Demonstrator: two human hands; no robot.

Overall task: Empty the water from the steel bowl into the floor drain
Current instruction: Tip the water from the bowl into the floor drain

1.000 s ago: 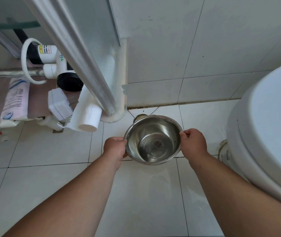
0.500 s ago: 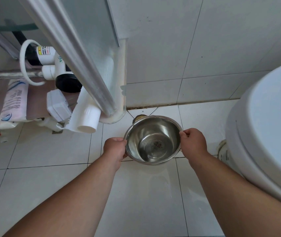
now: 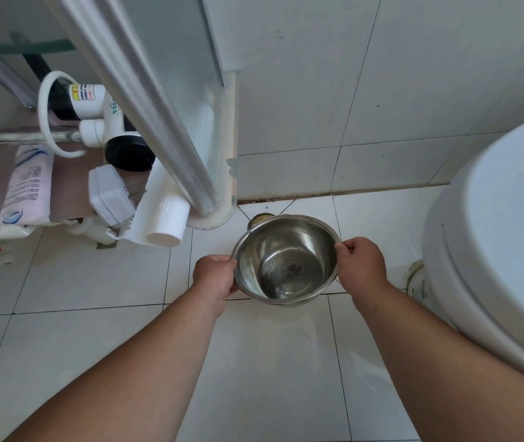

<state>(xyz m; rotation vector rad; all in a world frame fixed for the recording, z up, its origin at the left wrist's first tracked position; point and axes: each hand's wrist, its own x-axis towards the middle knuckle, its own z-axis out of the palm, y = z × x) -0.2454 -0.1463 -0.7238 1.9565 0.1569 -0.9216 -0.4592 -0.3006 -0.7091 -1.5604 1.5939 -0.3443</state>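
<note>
Steel bowl [image 3: 286, 260] held above the white tiled floor [image 3: 88, 275], gripped at its rim on both sides. Left hand [image 3: 214, 275] closed on the left rim, fingers curled under the bowl's outer wall. Right hand [image 3: 361, 261] closed on the right rim, thumb on top of the edge. Bowl's mouth faces up toward the camera. Small pool of water [image 3: 281, 290] sits at the near side of the bowl's bottom; a dark mark shows on the bottom centre.

Floor drain [image 3: 260, 218] visible just past the bowl's far rim, partly covered by it, at the foot of the tiled wall [image 3: 318, 90]. Dark grime runs along the wall-floor joint there.

Right of the bowl: white toilet [image 3: 496, 244], lid down. Far left: metal frame post [image 3: 146, 106] leaning across the view, a white pipe end [image 3: 166, 224] beside its base, and white fittings behind it.
</note>
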